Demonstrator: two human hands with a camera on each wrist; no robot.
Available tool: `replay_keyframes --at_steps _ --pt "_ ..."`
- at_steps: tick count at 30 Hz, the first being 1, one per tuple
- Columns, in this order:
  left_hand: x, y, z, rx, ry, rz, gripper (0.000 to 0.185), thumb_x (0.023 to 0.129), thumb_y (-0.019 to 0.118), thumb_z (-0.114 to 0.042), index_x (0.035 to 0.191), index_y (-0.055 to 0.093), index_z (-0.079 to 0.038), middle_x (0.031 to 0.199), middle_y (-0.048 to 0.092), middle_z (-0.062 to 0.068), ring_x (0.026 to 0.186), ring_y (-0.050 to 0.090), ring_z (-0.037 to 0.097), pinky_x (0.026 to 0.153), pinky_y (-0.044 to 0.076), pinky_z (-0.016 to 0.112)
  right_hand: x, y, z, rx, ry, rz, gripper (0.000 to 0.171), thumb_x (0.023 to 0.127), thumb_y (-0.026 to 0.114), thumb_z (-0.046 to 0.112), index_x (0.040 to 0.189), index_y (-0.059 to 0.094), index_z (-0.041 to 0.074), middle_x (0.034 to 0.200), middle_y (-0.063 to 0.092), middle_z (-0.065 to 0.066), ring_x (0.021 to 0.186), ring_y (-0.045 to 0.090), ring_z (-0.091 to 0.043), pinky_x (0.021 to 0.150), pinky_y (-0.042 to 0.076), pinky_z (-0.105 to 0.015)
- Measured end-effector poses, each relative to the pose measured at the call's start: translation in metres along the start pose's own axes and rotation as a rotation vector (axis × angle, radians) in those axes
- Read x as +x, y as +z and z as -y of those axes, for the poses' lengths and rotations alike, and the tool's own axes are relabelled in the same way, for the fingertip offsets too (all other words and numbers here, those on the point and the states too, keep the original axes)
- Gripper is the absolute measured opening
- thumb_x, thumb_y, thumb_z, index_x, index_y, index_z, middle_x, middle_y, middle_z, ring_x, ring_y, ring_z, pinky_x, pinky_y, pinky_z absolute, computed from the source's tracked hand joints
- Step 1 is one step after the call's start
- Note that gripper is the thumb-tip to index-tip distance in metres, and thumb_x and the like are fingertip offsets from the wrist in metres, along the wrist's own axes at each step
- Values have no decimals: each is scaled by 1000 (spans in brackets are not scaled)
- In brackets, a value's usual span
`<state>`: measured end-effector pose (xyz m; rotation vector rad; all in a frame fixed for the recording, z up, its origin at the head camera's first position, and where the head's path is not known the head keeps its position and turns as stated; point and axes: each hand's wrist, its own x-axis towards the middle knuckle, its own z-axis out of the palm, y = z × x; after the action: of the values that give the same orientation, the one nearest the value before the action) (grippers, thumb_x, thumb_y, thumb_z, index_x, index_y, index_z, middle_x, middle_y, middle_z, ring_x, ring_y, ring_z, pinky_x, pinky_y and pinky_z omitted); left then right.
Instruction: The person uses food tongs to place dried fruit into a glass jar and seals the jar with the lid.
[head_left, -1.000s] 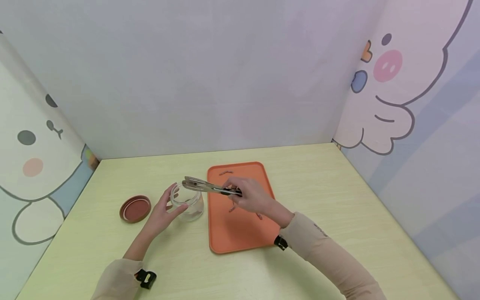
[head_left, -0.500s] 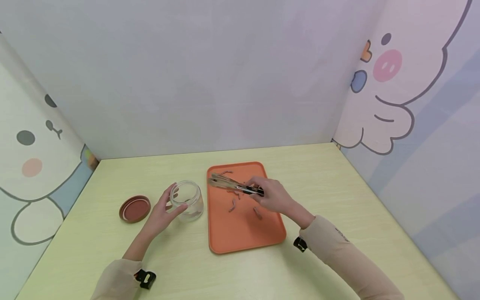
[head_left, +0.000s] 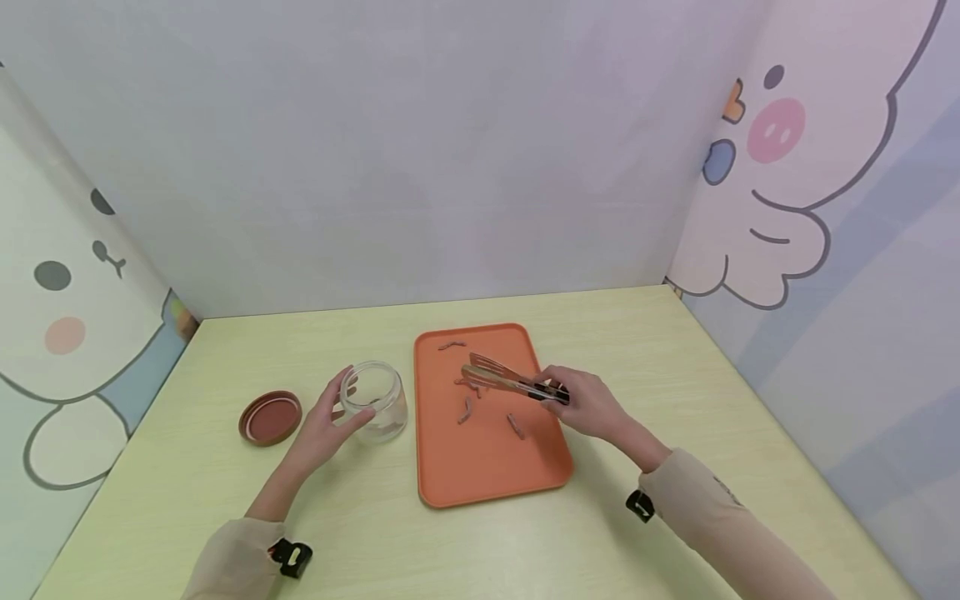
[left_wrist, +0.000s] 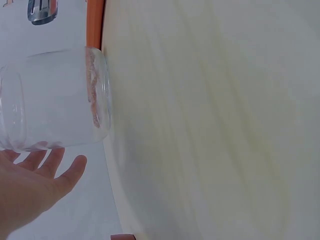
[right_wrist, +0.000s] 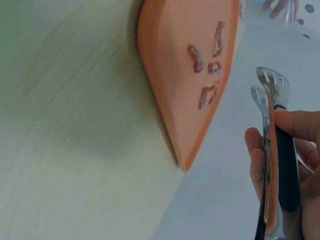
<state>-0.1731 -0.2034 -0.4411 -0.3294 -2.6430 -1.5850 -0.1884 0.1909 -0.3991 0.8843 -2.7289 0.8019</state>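
Note:
My left hand (head_left: 318, 433) holds a clear glass jar (head_left: 392, 417) from its left side, thumb and fingers spread around it. The jar stands upright and uncovered on the table, with reddish-brown pieces (left_wrist: 92, 90) at its bottom in the left wrist view. In my right hand (head_left: 591, 406) are metal tongs (head_left: 495, 377) with dark grips, their slotted tips slightly apart and nothing between them. They hover over an orange tray (head_left: 487, 479). Several thin reddish-brown strips, like dried meat, lie scattered on it, one strip (head_left: 515, 426) near the right side and another strip (head_left: 452, 345) toward the back.
A round brown-red lid (head_left: 271, 418) lies on the pale wooden table (head_left: 360, 533), left of the jar. The tray sits close to the jar's right. A pale back wall (head_left: 435, 167) and printed side panels (head_left: 840, 333) border the table.
My right hand has carried the tongs from above the jar mouth rightward, to over the tray. The left hand and the jar have stayed in place.

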Motion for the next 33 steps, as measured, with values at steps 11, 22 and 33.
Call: replay_keyframes --at_steps 11,22,33 --pt "0 0 -2 -3 -4 -6 76 82 64 -29 140 19 -11 135 31 17 120 30 33 92 35 49 -23 -8 -19 20 45 -5 27 75 68 7 100 60 15 75 55 6 53 44 -8 46 37 -24" --pt "-5 -2 -22 -12 -8 1 74 83 63 -22 140 18 -6 135 29 20 120 29 36 92 34 51 -47 -11 -24 56 105 20 28 75 69 7 100 60 15 75 55 7 53 45 -7 44 38 -22" --pt "-1 -1 -3 16 -1 -2 76 82 63 -28 141 17 -12 136 29 17 120 30 33 92 35 49 -65 -12 -21 63 90 69 27 75 68 7 99 60 16 69 53 9 48 41 -3 43 37 -20"
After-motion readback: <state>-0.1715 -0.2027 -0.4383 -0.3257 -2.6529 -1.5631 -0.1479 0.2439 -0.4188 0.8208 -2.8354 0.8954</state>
